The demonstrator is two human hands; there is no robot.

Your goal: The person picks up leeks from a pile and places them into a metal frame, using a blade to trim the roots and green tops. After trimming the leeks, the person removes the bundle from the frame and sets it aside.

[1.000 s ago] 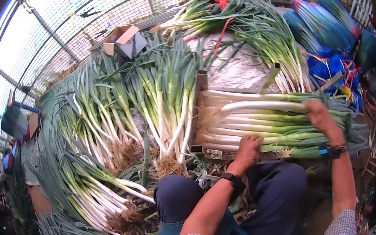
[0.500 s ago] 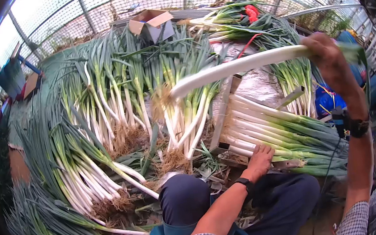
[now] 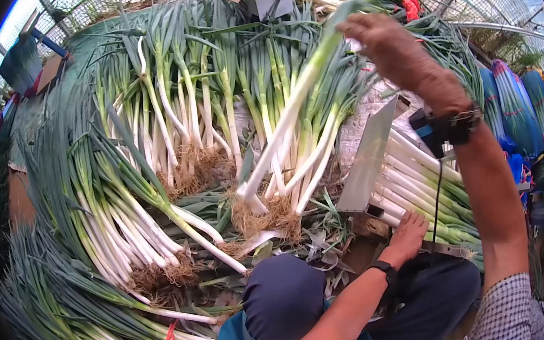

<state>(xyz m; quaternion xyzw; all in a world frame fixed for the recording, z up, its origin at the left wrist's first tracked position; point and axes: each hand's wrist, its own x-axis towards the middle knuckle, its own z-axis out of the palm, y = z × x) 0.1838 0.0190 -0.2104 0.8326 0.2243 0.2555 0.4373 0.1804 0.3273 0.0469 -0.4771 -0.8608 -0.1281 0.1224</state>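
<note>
Closed around the green upper part of a single leek point(image 3: 292, 110), the right hand point(image 3: 400, 52) is raised at the far right, its back towards the camera; the fingers are largely hidden behind the stalk. This leek slants down and left, its white root end near the centre, over the rooted ends of the leek pile point(image 3: 147, 151). Contact between root end and pile cannot be determined. Leaf tips beyond the hand merge with the foliage behind.

The left hand point(image 3: 407, 233) lies palm down on the stacked leeks point(image 3: 422, 178) at the near right. Whether its fingers curl around a shaft cannot be determined. A metal plate point(image 3: 369, 158) stands tilted at the stack's left end. The right forearm covers part of the stack, and the picture's dark rim cuts off the blue bundles point(image 3: 515, 99) at the right.
</note>
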